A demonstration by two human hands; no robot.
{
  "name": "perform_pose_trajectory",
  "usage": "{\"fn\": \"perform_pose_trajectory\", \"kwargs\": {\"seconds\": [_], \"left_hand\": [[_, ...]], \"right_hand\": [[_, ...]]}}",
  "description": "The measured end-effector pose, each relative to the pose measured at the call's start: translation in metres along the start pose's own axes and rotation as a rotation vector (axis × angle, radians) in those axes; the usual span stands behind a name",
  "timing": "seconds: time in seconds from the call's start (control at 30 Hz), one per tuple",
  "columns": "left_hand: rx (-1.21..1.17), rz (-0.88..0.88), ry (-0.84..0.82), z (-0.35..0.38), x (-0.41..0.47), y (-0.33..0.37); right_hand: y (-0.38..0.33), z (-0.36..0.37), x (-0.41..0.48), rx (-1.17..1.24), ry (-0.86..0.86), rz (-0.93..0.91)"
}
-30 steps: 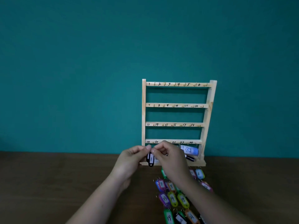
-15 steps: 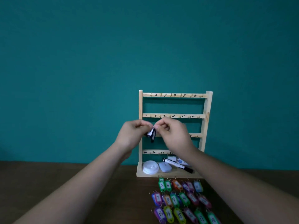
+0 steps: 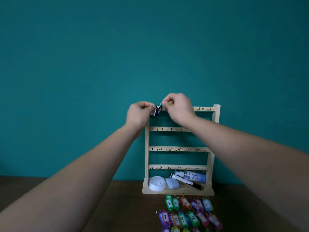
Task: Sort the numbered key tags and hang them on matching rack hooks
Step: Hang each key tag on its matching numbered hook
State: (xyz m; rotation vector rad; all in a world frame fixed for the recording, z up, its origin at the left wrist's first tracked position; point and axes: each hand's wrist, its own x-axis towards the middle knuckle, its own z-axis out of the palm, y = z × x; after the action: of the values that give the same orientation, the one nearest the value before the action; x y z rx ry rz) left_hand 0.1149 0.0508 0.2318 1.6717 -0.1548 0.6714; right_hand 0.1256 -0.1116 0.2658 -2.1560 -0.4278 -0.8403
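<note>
At the top-left corner of the pale wooden four-rail rack (image 3: 211, 158), a black key tag with a white label (image 3: 156, 111) is pinched between the curled fingers of the left hand (image 3: 139, 114) and the right hand (image 3: 178, 106). No tag is seen hung; coloured numbered tags (image 3: 189, 213) are laid in rows on the brown table (image 3: 117, 203), so nearly all hanging is judged left.

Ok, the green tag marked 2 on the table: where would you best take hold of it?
Probably pinch green tag 2 at its ring end, from above: it lies flat, left side free, green tag 3 close on its right.
</note>
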Motion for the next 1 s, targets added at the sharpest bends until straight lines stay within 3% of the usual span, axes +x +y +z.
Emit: {"fn": "perform_pose_trajectory", "kwargs": {"seconds": [0.57, 1.0], "left_hand": [[0.266, -0.022, 0.029, 0.004, -0.013, -0.014], [0.309, -0.090, -0.159, 0.004, -0.065, -0.066]], "right_hand": [[-0.018, 0.005, 0.007, -0.147, -0.141, 0.055], [-0.019, 0.005, -0.017, -0.240, -0.052, 0.036]]}}
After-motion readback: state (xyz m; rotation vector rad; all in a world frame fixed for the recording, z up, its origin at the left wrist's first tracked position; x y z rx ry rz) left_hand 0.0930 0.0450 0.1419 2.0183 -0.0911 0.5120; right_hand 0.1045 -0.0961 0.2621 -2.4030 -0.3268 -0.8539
